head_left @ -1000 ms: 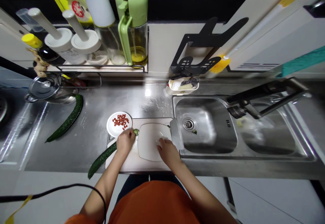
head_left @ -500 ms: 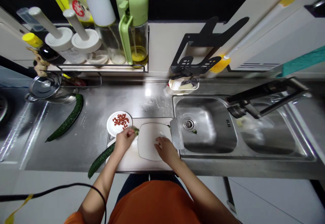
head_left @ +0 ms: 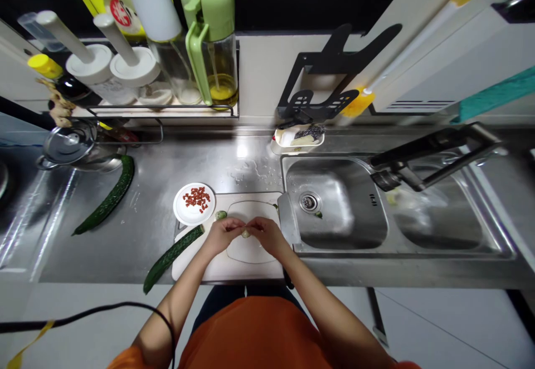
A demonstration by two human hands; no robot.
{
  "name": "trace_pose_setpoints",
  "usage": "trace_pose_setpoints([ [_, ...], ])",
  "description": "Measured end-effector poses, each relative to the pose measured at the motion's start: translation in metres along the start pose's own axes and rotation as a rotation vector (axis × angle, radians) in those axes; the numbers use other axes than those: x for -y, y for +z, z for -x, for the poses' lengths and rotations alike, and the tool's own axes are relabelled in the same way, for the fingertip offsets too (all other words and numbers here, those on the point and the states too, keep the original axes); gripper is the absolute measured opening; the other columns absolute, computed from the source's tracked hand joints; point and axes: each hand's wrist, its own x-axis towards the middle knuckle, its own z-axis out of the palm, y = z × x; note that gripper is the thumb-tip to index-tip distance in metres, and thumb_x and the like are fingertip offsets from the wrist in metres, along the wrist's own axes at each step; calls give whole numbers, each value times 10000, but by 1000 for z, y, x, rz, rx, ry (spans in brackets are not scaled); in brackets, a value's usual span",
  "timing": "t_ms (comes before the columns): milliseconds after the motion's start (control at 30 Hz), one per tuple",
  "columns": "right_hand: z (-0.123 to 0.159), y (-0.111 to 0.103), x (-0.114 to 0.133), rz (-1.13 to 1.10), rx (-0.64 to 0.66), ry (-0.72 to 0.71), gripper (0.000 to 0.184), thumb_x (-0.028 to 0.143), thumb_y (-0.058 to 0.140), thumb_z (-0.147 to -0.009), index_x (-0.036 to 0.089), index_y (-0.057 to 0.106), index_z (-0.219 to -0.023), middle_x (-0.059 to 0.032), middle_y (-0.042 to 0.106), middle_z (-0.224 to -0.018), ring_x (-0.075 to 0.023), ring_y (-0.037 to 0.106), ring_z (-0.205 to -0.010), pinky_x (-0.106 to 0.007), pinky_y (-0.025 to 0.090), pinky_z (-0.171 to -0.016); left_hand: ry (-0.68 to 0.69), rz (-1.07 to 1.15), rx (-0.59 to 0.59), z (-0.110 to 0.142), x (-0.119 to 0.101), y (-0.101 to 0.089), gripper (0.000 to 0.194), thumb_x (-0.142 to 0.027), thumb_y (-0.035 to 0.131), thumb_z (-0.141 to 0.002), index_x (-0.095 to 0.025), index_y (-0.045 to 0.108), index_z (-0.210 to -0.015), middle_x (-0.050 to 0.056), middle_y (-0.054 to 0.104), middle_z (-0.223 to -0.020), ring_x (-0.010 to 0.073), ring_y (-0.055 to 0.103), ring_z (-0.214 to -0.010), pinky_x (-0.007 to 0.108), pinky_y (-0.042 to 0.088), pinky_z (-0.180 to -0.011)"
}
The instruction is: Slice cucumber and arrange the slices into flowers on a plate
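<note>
Over the white cutting board [head_left: 196, 266], my left hand [head_left: 225, 234] and my right hand [head_left: 266, 236] meet fingertip to fingertip. Both are closed in a pinch on a small pale piece [head_left: 245, 234] that looks like a garlic clove. Just beyond my left hand lies a short green cucumber piece [head_left: 220, 214]. A long cucumber [head_left: 173, 256] lies across the board's left edge, partly on the counter. On the right edge rests a cleaver [head_left: 288, 218], its dark handle toward me.
A white plate [head_left: 179, 211] with diced reddish bits stands behind the board. Another cucumber [head_left: 106, 207] lies on the steel counter at left. To the right is a double sink [head_left: 334, 202] with a dark faucet [head_left: 418, 160]. Bottles and jars fill a rack [head_left: 167, 111] behind.
My left hand has moved right from beside the short cucumber piece to meet my right hand. The fingers of both now pinch the small pale piece. The view has shifted slightly.
</note>
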Motion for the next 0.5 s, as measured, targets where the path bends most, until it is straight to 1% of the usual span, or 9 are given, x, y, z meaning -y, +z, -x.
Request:
trace_pose_setpoints([
  [33,0,0,-1,-8,-9,3,206,295,535,-779,160,673,-851,-15,682,-767,-138,599,-709,-230,424,-621,-3,6,-6,0,1,1,283,-417,655,-715,-181,699,-866,58,713,-835,155,631,-731,266,490,-671],
  [100,1,0,-2,-17,-30,-9,182,285,541,-773,161,665,-822,-9,674,-742,-132,594,-693,-225,418,-613,-32,6,-17,-1,3,3,292,-450,642,-723,-171,694,-790,40,688,-738,126,593,-646,244,460,-613],
  [167,2,-2,-1,-14,-52,-39,155,273,552,-769,169,664,-789,-2,666,-712,-127,587,-677,-223,409,-613,-115,44,-22,-1,3,6,369,-517,612,-730,-153,657,-689,16,624,-612,90,520,-526,219,391,-512],
  [233,3,-3,0,10,-67,-91,141,274,564,-772,181,670,-767,4,660,-690,-124,577,-661,-225,399,-609,-238,152,-10,-2,3,9,446,-581,599,-713,-138,620,-658,5,585,-570,69,475,-468,203,327,-456],
  [300,4,-5,0,55,-74,-153,133,269,572,-775,194,680,-759,4,658,-686,-125,568,-653,-228,393,-608,-342,275,7,-2,1,12,479,-605,632,-671,-127,621,-702,20,611,-623,68,502,-489,192,321,-461],
  [333,5,-5,0,78,-80,-180,129,261,573,-775,199,686,-763,2,659,-691,-126,566,-653,-231,392,-610,-371,320,12,-2,0,14,485,-601,658,-649,-124,630,-733,31,630,-662,71,525,-516,188,332,-477],
  [400,6,-6,-2,109,-92,-216,132,243,568,-776,208,695,-781,-4,667,-717,-131,572,-666,-236,396,-618,-384,368,13,-4,-1,15,473,-565,706,-620,-122,646,-772,44,651,-710,77,558,-571,183,353,-513],
  [500,6,-6,-6,122,-117,-213,147,237,555,-778,210,692,-824,-6,668,-726,-137,577,-664,-245,402,-619,-348,386,-35,-10,-1,16,417,-460,773,-583,-129,659,-810,27,649,-694,81,578,-606,180,368,-546],
])
